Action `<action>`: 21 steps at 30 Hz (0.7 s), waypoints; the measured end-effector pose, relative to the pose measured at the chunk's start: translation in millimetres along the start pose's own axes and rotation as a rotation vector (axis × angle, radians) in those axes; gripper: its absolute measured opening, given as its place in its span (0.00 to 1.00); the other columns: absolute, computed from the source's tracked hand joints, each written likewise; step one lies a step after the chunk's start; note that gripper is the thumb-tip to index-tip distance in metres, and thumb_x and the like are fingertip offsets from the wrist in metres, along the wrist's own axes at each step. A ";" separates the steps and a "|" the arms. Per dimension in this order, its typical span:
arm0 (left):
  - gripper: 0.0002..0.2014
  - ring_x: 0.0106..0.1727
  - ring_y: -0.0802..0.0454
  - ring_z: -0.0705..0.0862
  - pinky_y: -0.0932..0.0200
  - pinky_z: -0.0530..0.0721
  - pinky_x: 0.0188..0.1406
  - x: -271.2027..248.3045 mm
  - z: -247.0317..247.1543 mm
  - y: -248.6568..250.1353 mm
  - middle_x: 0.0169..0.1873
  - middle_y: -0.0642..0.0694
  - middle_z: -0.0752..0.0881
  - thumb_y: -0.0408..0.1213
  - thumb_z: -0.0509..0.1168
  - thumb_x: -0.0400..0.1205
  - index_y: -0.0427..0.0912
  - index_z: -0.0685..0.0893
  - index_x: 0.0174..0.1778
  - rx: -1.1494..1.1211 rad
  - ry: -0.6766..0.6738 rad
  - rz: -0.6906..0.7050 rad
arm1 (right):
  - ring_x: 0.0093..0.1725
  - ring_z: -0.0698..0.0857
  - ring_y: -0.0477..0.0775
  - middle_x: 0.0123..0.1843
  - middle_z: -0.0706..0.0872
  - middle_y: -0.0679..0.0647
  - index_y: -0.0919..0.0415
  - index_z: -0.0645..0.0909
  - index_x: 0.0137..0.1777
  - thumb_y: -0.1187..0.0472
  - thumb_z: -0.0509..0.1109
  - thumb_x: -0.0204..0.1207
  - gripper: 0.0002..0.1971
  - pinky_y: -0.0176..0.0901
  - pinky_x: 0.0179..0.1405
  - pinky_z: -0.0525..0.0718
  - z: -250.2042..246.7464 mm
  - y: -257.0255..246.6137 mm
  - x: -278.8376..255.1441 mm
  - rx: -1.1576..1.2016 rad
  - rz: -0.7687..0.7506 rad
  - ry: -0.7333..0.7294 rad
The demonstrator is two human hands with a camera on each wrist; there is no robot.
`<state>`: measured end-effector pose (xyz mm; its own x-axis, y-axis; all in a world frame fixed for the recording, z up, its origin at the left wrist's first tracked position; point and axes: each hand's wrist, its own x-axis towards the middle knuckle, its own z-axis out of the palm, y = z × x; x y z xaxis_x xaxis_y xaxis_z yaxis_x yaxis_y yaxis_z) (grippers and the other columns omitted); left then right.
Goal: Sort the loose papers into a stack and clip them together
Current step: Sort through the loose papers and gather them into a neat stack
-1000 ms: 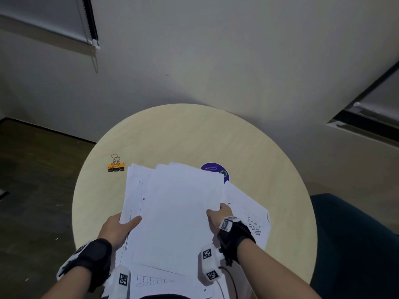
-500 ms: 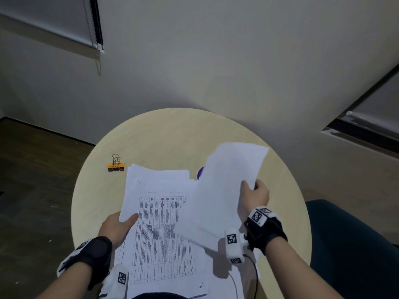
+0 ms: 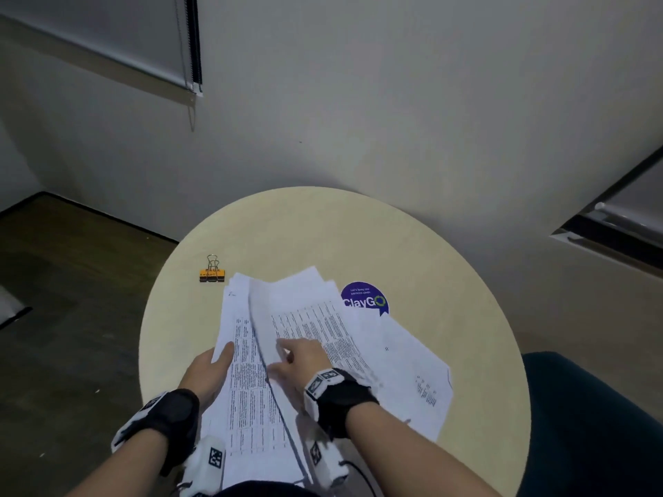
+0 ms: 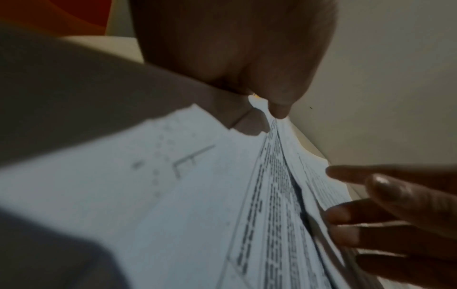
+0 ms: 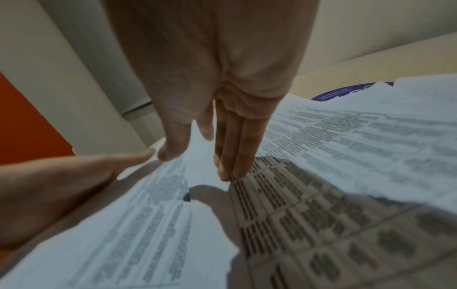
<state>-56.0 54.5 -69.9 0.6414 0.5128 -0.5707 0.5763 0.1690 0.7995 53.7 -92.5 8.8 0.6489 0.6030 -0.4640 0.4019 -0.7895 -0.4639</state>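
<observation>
Resting nearest the person, the two hands work on a loose pile of papers (image 3: 258, 389) at the near edge of the round pale surface (image 3: 305, 227). The left hand (image 3: 206, 371) holds the pile's left edge: its thumb lies on top of the sheets, and the left wrist view shows that thumb pinching the paper edge against fingers tucked underneath. The right hand (image 3: 305, 360) lies flat on a printed sheet (image 3: 315, 324) covered in dense table text, fingers straight and close together, fingertips (image 5: 230, 172) pressing on the print and gripping nothing. That sheet sits askew over the pile, its far end angled to the right, and a dark fold or gap runs between it and the sheets under the left thumb.

To the right of the hands, another sheet (image 3: 412, 371) lies mostly blank and spread toward the surface's right edge, partly tucked under the printed one.

Just beyond the papers' far right corner, a round purple sticker (image 3: 364, 299) reading "ClayGo" sits on the surface, its lower edge touching the sheets. Off the pile's far left corner, an orange binder clip (image 3: 212, 272) lies on the surface, close to the papers but apart from them, its wire handles pointing away.

Beyond the surface is a plain wall (image 3: 358, 102), with a window blind (image 3: 107, 30) at upper left.
</observation>
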 end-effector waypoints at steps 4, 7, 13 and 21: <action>0.29 0.67 0.50 0.80 0.50 0.73 0.72 2.0 -3.8 -5.2 0.61 0.57 0.82 0.62 0.63 0.78 0.46 0.80 0.68 -0.049 -0.026 0.001 | 0.65 0.83 0.57 0.67 0.84 0.59 0.61 0.76 0.73 0.53 0.72 0.77 0.26 0.47 0.69 0.79 2.7 21.1 5.9 0.076 0.005 0.002; 0.25 0.57 0.50 0.87 0.44 0.79 0.69 10.2 -5.7 -8.5 0.54 0.56 0.90 0.63 0.70 0.66 0.50 0.87 0.52 -0.032 -0.029 0.011 | 0.75 0.74 0.56 0.74 0.76 0.57 0.59 0.69 0.78 0.50 0.70 0.77 0.31 0.46 0.73 0.70 -11.7 65.6 9.3 0.090 0.117 0.197; 0.21 0.49 0.46 0.89 0.48 0.83 0.61 15.2 -5.1 -0.7 0.49 0.48 0.92 0.58 0.72 0.72 0.48 0.87 0.54 0.034 -0.062 0.003 | 0.71 0.72 0.65 0.72 0.70 0.64 0.61 0.63 0.78 0.39 0.58 0.81 0.33 0.53 0.59 0.74 -15.3 136.8 -11.4 0.022 0.549 0.147; 0.16 0.49 0.45 0.84 0.56 0.77 0.54 14.2 -3.0 1.5 0.47 0.45 0.87 0.41 0.73 0.77 0.41 0.84 0.58 0.109 -0.022 0.046 | 0.28 0.67 0.48 0.28 0.68 0.48 0.54 0.66 0.30 0.48 0.62 0.79 0.19 0.43 0.30 0.64 19.4 97.6 -29.4 0.342 0.180 0.198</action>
<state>-47.6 64.6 -76.2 0.6789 0.4988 -0.5388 0.5968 0.0526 0.8007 61.2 -185.0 -37.5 0.8136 0.3991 -0.4227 0.0549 -0.7766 -0.6276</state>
